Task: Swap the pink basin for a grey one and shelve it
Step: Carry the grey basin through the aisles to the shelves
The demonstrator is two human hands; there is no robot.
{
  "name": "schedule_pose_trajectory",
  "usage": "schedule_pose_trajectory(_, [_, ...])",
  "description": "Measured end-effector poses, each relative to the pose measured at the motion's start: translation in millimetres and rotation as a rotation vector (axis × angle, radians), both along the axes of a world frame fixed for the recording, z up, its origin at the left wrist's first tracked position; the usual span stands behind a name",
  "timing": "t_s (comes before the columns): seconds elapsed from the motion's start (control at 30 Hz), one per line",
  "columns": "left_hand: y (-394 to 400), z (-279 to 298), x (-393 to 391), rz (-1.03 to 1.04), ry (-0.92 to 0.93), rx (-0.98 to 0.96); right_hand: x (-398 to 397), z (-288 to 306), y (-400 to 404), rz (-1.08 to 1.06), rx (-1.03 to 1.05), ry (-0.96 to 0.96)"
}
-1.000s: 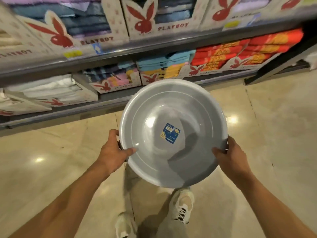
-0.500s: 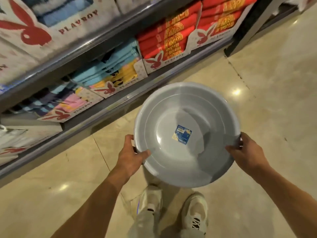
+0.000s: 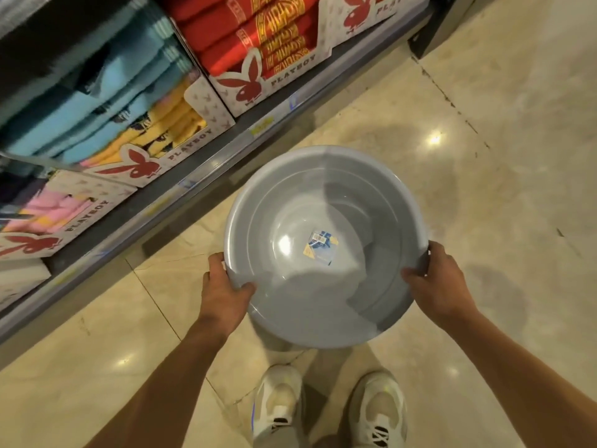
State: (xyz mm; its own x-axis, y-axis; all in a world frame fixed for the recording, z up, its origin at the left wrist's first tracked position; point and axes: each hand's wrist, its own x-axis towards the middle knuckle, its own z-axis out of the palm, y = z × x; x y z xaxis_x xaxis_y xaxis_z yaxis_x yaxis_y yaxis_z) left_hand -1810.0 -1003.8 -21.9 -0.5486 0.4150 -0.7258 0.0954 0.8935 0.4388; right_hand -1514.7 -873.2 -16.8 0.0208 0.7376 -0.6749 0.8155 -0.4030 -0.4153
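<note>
A round grey basin (image 3: 290,305) with a blue and yellow sticker (image 3: 321,248) on its bottom is held level in front of me, above the floor. My left hand (image 3: 223,289) grips its left rim, thumb inside. My right hand (image 3: 436,282) grips the right rim the same way. No pink basin is in view.
A low shelf (image 3: 206,169) runs diagonally along the left, stacked with boxed towels in red (image 3: 245,37), light blue (image 3: 97,105), yellow and pink. Beige tiled floor (image 3: 500,156) spreads to the right. My white shoes (image 3: 277,405) stand below the basin. A dark shelf post (image 3: 433,37) stands at top right.
The view has swung right and down along the aisle, so the shelf now sits at the left. The basin stays held in both hands and is now more level.
</note>
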Motion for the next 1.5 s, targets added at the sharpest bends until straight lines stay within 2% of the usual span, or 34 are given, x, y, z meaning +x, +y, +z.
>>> schedule_pose_trajectory(0.1, [1, -3, 1, 0.035, -0.133, 0.026, 2, -6, 4, -0.071, -0.060, 0.035])
schedule_pose_trajectory(0.17, [1, 1, 3, 0.007, -0.087, 0.065, 1, -7, 8, -0.110, -0.078, 0.044])
schedule_pose_trajectory(0.3, [16, 30, 3, -0.037, 0.055, 0.181, -5, 13, 9, -0.243, -0.052, 0.180])
schedule_pose_trajectory(0.47, [39, 110, -4, 0.029, 0.072, 0.290, -8, 89, 13, -0.295, 0.079, 0.311])
schedule_pose_trajectory(0.63, [68, 250, -3, 0.098, 0.048, 0.444, -8, 224, 25, -0.445, 0.264, 0.463])
schedule_pose_trajectory(0.83, [79, 452, 5, 0.074, 0.055, 0.563, 5, 439, 28, -0.528, 0.364, 0.554])
schedule_pose_trajectory(0.97, [72, 601, 21, 0.012, 0.074, 0.639, 23, 588, 6, -0.583, 0.402, 0.626])
schedule_pose_trajectory(1.13, [47, 754, 53, 0.018, 0.026, 0.760, 54, 735, -42, -0.690, 0.509, 0.678])
schedule_pose_trajectory(1.3, [28, 858, 87, -0.050, -0.056, 0.863, 91, 842, -93, -0.826, 0.678, 0.723])
schedule_pose_trajectory(1.5, [25, 925, 146, -0.204, -0.110, 0.984, 144, 923, -145, -0.921, 0.859, 0.739])
